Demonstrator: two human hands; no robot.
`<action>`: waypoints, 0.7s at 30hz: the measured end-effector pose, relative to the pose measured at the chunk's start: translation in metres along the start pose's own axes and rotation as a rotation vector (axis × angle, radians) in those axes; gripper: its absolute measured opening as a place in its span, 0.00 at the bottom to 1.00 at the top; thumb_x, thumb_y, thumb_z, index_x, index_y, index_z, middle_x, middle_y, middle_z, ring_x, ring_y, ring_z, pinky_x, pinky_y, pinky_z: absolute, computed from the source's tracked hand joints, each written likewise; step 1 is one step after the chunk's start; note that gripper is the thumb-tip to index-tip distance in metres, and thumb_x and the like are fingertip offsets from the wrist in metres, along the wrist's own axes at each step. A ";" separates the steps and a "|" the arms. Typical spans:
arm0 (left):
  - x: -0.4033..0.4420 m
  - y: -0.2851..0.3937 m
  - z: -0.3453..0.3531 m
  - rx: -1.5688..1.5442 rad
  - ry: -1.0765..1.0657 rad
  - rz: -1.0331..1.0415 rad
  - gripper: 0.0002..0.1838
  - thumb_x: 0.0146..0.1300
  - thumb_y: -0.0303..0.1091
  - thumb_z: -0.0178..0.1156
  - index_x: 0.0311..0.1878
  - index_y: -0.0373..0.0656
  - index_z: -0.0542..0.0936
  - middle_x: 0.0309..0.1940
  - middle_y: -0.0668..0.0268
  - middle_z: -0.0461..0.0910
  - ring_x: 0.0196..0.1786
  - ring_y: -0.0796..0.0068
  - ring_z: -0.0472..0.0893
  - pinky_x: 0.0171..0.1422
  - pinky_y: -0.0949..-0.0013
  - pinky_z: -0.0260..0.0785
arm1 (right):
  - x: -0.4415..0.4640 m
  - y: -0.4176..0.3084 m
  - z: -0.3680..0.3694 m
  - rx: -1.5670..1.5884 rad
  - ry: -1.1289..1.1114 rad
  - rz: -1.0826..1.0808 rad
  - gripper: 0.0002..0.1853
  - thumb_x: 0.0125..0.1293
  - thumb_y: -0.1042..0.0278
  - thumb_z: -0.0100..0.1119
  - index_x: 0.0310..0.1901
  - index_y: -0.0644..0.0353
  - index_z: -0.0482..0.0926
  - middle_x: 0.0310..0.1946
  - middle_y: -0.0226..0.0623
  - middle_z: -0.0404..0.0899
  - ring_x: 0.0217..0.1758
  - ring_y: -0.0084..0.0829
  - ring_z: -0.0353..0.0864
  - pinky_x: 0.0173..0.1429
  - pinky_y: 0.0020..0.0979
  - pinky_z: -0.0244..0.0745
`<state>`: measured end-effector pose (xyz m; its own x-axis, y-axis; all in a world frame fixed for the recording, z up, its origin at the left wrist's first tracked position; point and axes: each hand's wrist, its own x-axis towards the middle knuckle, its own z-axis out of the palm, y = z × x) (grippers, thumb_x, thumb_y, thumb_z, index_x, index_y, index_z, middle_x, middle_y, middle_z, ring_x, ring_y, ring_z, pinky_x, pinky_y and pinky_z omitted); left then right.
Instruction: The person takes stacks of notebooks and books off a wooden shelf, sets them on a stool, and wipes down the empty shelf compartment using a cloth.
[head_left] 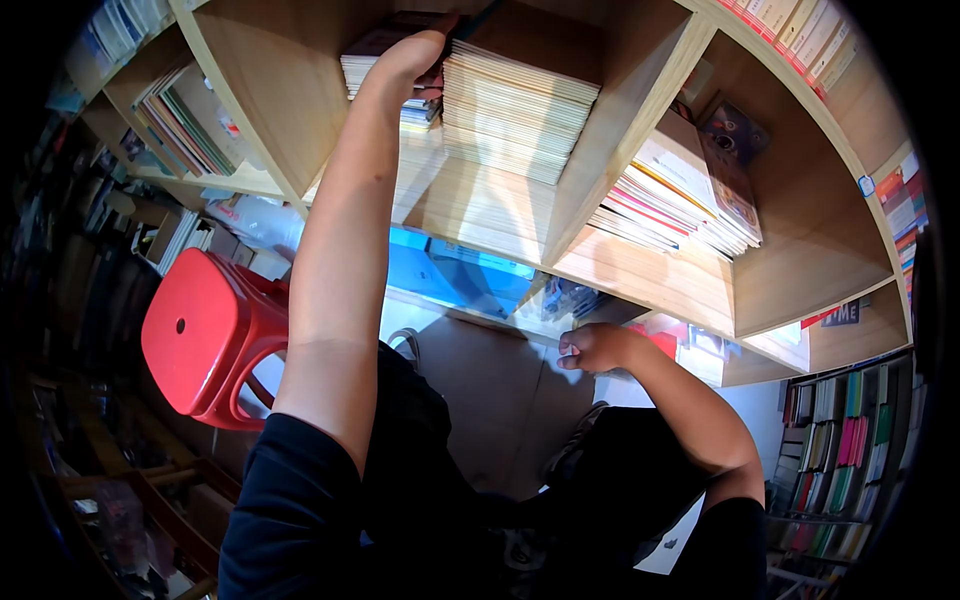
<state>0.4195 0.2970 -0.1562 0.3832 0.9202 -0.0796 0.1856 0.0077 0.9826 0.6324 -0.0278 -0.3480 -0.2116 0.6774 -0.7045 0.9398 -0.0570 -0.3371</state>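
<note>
My left hand [418, 62] reaches up into a wooden shelf compartment, its fingers bent around the right side of a short stack of books [365, 72]. Part of those fingers is hidden between that stack and a taller stack of books [515, 105] close on the right, whose pale page edges face me. Lower down, in front of the shelf, my right hand [592, 350] hangs in the air with curled fingers. A small pale spot shows at its fingertips, too small to name.
A red plastic stool [205, 335] stands at my left. The compartment to the right holds leaning magazines [680, 190]. Blue boxes [455, 275] sit under the shelf board [480, 200]. More bookshelves [840, 440] line the lower right, and my shoes [405, 345] are on the floor below.
</note>
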 end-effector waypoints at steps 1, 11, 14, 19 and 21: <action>-0.006 0.004 -0.001 0.073 0.001 -0.013 0.37 0.63 0.74 0.50 0.50 0.45 0.79 0.40 0.67 0.81 0.37 0.75 0.79 0.52 0.64 0.72 | 0.000 0.001 0.001 0.000 0.012 -0.005 0.29 0.66 0.42 0.59 0.55 0.59 0.77 0.46 0.46 0.83 0.50 0.45 0.82 0.55 0.39 0.74; -0.013 0.005 0.001 0.329 0.083 -0.085 0.40 0.64 0.78 0.39 0.34 0.49 0.82 0.24 0.73 0.78 0.26 0.81 0.74 0.39 0.68 0.69 | -0.001 -0.002 0.000 0.013 -0.030 0.070 0.29 0.66 0.39 0.58 0.56 0.56 0.78 0.47 0.44 0.83 0.51 0.45 0.81 0.56 0.39 0.74; -0.019 0.009 0.003 0.328 0.056 -0.041 0.40 0.63 0.79 0.39 0.34 0.50 0.83 0.24 0.74 0.79 0.26 0.82 0.73 0.39 0.69 0.67 | 0.001 0.001 0.002 0.000 -0.040 0.070 0.29 0.65 0.39 0.58 0.56 0.56 0.78 0.47 0.44 0.83 0.52 0.44 0.81 0.56 0.39 0.74; -0.011 0.003 0.000 0.288 0.039 -0.005 0.39 0.62 0.80 0.40 0.34 0.51 0.82 0.25 0.75 0.78 0.28 0.82 0.74 0.39 0.71 0.66 | 0.001 0.001 0.003 -0.014 -0.008 0.028 0.29 0.65 0.40 0.58 0.55 0.56 0.78 0.46 0.44 0.83 0.52 0.44 0.81 0.56 0.39 0.74; -0.007 0.000 -0.002 0.268 0.043 -0.016 0.39 0.61 0.80 0.41 0.34 0.51 0.81 0.25 0.75 0.77 0.28 0.82 0.74 0.39 0.71 0.65 | 0.003 0.001 0.002 -0.032 -0.005 0.025 0.29 0.65 0.39 0.58 0.56 0.56 0.78 0.47 0.44 0.83 0.52 0.44 0.81 0.56 0.39 0.74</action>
<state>0.4148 0.2912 -0.1550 0.3410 0.9365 -0.0817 0.4261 -0.0765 0.9015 0.6318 -0.0274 -0.3521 -0.1893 0.6728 -0.7152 0.9527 -0.0505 -0.2997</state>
